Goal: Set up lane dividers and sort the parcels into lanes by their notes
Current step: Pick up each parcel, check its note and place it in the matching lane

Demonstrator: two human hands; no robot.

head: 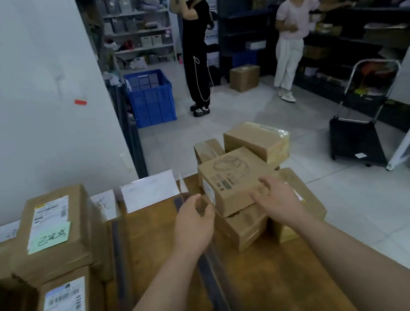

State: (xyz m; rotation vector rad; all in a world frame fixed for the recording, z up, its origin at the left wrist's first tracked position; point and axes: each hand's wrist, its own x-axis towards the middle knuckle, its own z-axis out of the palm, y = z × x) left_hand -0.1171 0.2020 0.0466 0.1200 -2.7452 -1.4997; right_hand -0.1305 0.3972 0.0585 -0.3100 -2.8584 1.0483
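The left hand [193, 220] and right hand [274, 199] hover open-fingered, empty, at the top brown cardboard parcel [229, 175]; best clasp its 2 sides squarely and lift straight up.

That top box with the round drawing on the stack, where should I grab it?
Likely by its left and right side faces, one hand from each side: the box sits skewed atop the stack with both sides exposed and looks too wide for a one-hand grip. Left hand and right hand flank it.

Bare table [160, 248] lane between dividers [220, 303]; parcel stack [233, 183] blocks far right
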